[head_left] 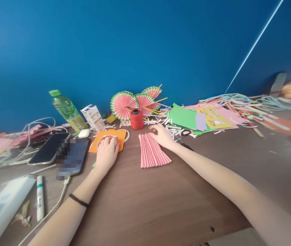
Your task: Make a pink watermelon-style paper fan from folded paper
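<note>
My left hand (106,152) lies curled over a roll of white tape (109,137) that sits on an orange paper sheet (107,136). Its fingers wrap the roll's near side. My right hand (162,135) rests with fingers spread on the far end of a pink accordion-folded paper (151,152) lying on the brown table (145,201). A red thread spool (136,119) stands just beyond both hands. Behind it lean several pink and green watermelon paper fans (124,104) on yellow sticks.
Two phones (58,152) with cables lie at the left, near a green bottle (67,110), a small carton (93,117) and a white earbud case (84,133). A glue stick (40,197) lies front left. Coloured paper sheets (201,118), scissors (183,135) and paper strips cover the right.
</note>
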Available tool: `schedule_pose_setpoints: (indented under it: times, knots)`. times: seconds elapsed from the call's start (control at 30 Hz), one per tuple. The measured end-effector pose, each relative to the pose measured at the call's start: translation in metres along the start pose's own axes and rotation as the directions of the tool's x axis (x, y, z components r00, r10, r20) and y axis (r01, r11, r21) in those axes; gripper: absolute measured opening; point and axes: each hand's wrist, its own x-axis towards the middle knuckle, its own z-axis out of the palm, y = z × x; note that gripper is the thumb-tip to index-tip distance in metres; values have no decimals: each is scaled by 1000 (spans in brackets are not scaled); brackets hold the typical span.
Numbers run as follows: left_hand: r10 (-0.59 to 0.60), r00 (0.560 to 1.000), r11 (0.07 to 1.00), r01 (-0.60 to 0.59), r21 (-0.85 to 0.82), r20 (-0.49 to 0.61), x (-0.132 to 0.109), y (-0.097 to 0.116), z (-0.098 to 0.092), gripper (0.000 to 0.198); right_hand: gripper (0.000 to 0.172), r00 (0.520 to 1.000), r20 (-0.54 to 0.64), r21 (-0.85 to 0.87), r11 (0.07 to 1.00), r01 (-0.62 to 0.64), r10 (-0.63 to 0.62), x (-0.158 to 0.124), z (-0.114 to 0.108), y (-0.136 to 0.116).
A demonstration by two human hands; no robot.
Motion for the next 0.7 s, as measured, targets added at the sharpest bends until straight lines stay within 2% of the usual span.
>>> schedule_pose_setpoints:
  times: [0.1,0.23,0.33,0.53,0.7]
  knots:
    - [-2,1000,1000,2,3,-31,-1,1,-1,33,11,1000,11,89,996,21,-22,12,1,4]
    - [-3,996,1000,3,4,-87,-2,1,0,31,9,998,51,88,996,17,-22,30,4,4]
    - [3,996,1000,-4,-13,-89,-2,0,1,30,10,997,66,65,997,34,-39,40,12,-2]
    - [4,998,999,-7,-51,-64,-2,-3,2,30,7,990,78,-89,989,122,-115,44,32,-26]
    - [8,999,998,-11,-69,-50,-2,-3,3,28,8,983,113,-232,958,168,-144,47,38,-35]
